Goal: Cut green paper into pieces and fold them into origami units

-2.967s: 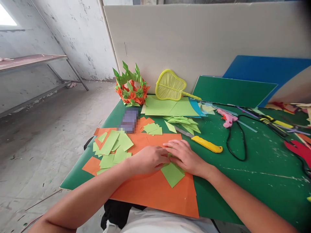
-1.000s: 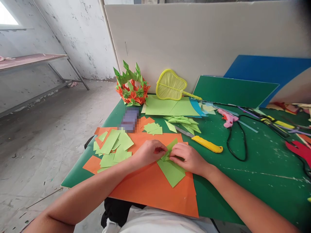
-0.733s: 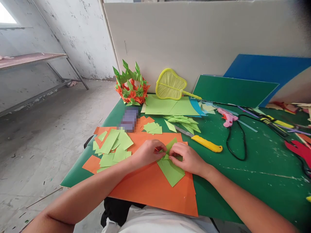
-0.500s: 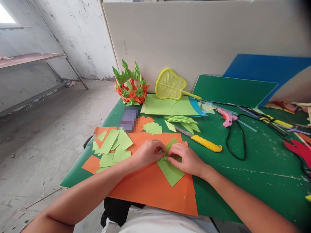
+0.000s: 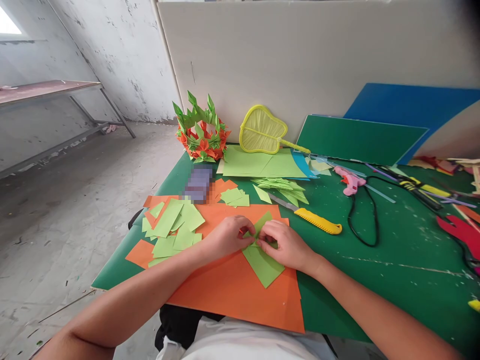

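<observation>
A small piece of green paper (image 5: 264, 224) is pinched between my two hands, its folds partly hidden by my fingers. My left hand (image 5: 234, 234) grips its left side with thumb and fingers closed. From the right, my right hand (image 5: 286, 241) holds it the same way, the fingertips of both hands nearly meeting. Below them a flat green paper sheet (image 5: 265, 268) lies on a large orange sheet (image 5: 240, 300). Left of my left hand is a loose heap of cut green paper pieces (image 5: 168, 220).
A yellow-handled knife (image 5: 318, 221) lies beyond my right hand, its blade pointing left. Farther back stand a green and orange paper crown (image 5: 202, 145) and a yellow fan (image 5: 262, 130). A pink glue gun (image 5: 350, 181) with a black cord rests on the green table (image 5: 356, 295).
Both hands stay in almost the same place over the orange sheet. My right fingers have shifted very slightly on the green paper.
</observation>
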`<state>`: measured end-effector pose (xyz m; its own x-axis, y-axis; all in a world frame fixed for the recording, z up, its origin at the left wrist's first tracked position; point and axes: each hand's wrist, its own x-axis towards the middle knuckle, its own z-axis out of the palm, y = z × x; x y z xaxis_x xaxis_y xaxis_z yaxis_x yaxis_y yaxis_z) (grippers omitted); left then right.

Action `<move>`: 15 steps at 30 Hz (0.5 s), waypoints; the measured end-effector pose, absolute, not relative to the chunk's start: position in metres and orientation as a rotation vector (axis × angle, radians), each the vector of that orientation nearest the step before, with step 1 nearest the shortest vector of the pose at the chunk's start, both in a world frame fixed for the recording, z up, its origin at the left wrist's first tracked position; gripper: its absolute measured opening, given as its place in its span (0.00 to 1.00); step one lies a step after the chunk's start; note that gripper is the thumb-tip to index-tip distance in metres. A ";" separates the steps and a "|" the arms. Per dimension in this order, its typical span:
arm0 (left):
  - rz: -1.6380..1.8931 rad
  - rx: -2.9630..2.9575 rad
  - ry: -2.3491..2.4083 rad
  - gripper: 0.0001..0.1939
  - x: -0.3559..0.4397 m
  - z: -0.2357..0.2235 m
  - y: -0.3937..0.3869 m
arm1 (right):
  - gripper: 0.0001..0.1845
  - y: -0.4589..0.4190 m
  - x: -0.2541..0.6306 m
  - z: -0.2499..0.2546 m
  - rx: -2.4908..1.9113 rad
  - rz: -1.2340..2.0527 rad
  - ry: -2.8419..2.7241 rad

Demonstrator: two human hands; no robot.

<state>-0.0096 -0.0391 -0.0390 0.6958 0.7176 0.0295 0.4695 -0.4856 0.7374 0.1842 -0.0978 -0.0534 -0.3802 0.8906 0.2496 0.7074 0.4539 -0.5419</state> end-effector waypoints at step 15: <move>0.424 2.202 0.890 0.06 -0.010 -0.037 -0.042 | 0.11 -0.096 0.183 -0.055 -1.374 0.471 -2.185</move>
